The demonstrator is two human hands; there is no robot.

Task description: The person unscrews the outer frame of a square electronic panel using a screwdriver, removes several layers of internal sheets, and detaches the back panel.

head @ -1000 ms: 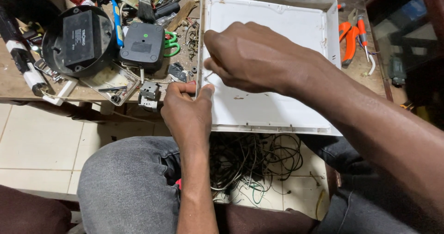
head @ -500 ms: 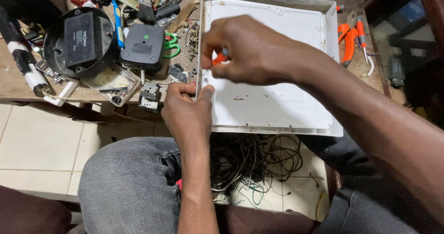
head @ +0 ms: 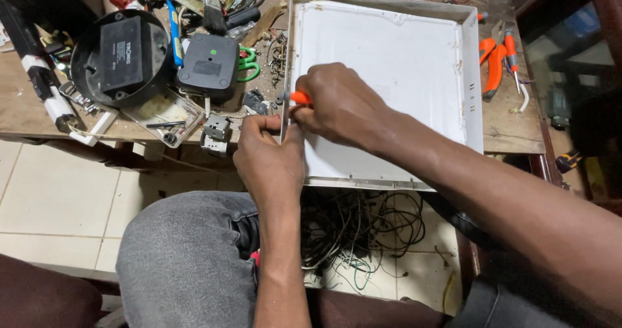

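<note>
Head view: your left hand [head: 269, 153] pinches the left rim of the white panel [head: 389, 62]; your right hand [head: 340, 104] grips an orange-handled tool [head: 299, 97] there. The panel overhangs a cluttered wooden bench [head: 508, 124]; tiled floor [head: 58, 198] lies below.

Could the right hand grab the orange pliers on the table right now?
Probably not right away. The right hand is closed around an orange-handled tool at the white panel's left edge; the orange pliers lie uncovered beyond the panel's other side.
</note>
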